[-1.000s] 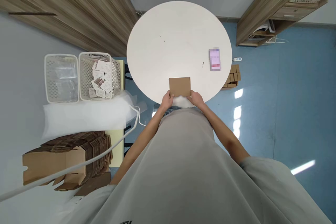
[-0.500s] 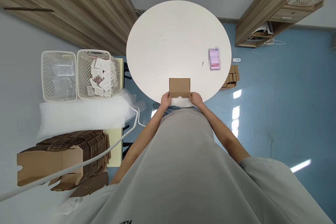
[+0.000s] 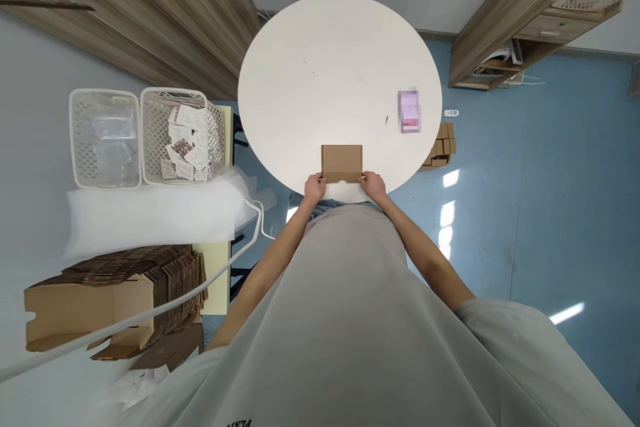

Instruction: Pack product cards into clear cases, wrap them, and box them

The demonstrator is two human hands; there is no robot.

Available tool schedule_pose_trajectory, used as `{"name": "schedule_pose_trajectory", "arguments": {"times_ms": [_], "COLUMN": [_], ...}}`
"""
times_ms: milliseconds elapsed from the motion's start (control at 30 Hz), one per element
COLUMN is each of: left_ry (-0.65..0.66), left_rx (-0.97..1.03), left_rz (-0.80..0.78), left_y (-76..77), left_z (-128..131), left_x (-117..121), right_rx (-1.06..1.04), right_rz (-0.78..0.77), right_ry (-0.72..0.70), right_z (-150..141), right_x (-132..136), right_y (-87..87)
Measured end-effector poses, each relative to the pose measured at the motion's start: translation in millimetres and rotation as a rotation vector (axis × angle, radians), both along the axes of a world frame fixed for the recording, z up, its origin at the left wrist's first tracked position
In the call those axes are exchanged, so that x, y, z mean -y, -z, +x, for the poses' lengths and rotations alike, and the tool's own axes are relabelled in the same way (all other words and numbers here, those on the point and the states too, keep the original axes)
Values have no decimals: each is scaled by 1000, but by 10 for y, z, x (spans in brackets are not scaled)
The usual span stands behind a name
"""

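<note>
A small brown cardboard box (image 3: 342, 159) lies at the near edge of the round white table (image 3: 330, 67), its top panel down flat and its front side towards me. My left hand (image 3: 315, 187) is closed on the box's near left corner. On the near right corner my right hand (image 3: 373, 185) grips in the same way, thumb and fingers pressed together. What is inside the box is hidden.
A blurred pink-purple rectangular item (image 3: 409, 111) lies on the table's right side. To the left stand white baskets (image 3: 215, 140), a white foam roll (image 3: 150, 217) and stacked flat cardboard boxes (image 3: 175, 280). Small boxes (image 3: 444, 145) sit beyond the table's right edge.
The view has shifted slightly. Both hands keep their hold on the box's near corners, and the box looks almost the same.
</note>
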State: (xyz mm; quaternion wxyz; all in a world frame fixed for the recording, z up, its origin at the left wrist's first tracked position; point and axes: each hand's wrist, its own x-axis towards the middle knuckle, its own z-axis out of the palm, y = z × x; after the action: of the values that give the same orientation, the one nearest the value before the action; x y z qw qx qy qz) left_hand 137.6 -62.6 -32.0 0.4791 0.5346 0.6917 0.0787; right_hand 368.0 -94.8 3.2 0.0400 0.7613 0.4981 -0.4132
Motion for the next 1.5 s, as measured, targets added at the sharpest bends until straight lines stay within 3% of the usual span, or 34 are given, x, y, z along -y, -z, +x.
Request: {"name": "schedule_pose_trajectory", "arguments": {"times_ms": [367, 633, 833, 967, 1067, 1300, 1500], "left_ry": [43, -26, 6, -53, -91, -84, -5], "left_rx": [-117, 5, 108, 168, 187, 319, 343], "left_rz": [1, 33, 131, 164, 143, 140, 109], "left_y": [-2, 61, -211, -438, -502, -358, -276], "left_z": [14, -34, -94, -179, -209, -208, -302], "left_x": [-57, -97, -82, -52, -81, -266, -424], "right_rx": [-68, -120, -285, -487, -535, -512, -539], "right_rz": [-28, 132, 263, 341, 366, 389, 349], "right_ry": [152, 27, 76, 176, 232, 245, 222], "right_z": [80, 132, 176, 222, 236, 242, 332], "right_x": [-18, -52, -70, -49, -68, -258, -377], "right_y": [98, 84, -127, -245, -266, -201, -164]}}
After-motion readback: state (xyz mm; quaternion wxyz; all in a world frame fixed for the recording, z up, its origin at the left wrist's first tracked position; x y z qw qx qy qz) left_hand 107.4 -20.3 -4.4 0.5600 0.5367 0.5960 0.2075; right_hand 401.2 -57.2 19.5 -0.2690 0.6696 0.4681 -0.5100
